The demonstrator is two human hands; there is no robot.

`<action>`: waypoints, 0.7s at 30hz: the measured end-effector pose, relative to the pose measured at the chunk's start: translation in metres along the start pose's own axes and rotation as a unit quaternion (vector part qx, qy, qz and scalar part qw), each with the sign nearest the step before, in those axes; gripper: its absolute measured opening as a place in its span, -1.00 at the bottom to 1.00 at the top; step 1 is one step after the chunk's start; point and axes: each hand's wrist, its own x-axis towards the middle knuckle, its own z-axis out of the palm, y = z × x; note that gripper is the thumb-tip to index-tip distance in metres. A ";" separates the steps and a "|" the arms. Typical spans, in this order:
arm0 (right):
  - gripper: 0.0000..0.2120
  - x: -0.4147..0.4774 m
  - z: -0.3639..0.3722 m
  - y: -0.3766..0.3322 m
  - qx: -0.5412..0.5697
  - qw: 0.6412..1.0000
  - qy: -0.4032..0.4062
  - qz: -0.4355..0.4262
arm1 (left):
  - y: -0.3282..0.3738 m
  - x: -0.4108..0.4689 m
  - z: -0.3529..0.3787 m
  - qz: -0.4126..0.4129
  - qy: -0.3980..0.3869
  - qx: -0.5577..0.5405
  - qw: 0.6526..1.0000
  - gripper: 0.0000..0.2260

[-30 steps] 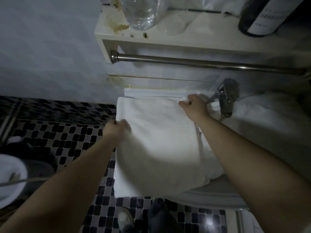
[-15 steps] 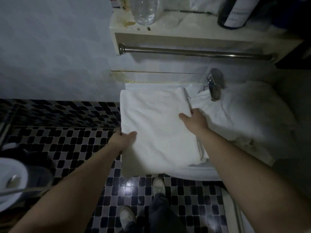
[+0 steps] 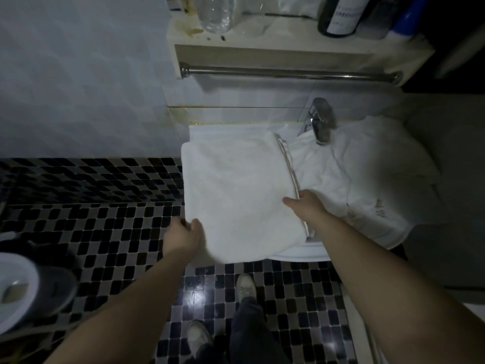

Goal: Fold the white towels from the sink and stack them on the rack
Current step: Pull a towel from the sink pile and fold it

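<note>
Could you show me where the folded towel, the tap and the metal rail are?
folded towel (image 3: 236, 193): head view, middle of its top face.
tap (image 3: 322, 119): head view, on its shiny spout.
metal rail (image 3: 288, 73): head view, midway along the bar.

sink, shelf and floor, and what they bear
right of centre a white sink (image 3: 301, 255) carries a folded white towel (image 3: 236, 187) on its left part, overhanging the near rim, and crumpled white towels (image 3: 367, 179) heaped on its right; the wall shelf (image 3: 275, 52) at upper centre holds a clear plastic bottle (image 3: 216, 14) and a dark labelled bottle (image 3: 341, 17); two shoes (image 3: 245, 286) stand on the checkered tile floor (image 3: 105, 232).
</note>
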 end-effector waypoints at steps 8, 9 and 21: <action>-0.47 0.030 0.001 -0.036 0.104 0.992 0.029 -0.061 | 0.018 0.027 0.003 -0.008 0.000 -0.094 0.996 -0.57; -0.44 0.033 0.000 -0.041 0.106 0.993 0.011 -0.059 | 0.022 0.027 0.002 -0.001 0.013 -0.103 0.995 -0.64; -0.50 0.063 -0.014 -0.085 0.190 0.957 -0.220 -0.005 | 0.067 0.059 -0.004 -0.140 -0.087 -0.238 0.957 -0.47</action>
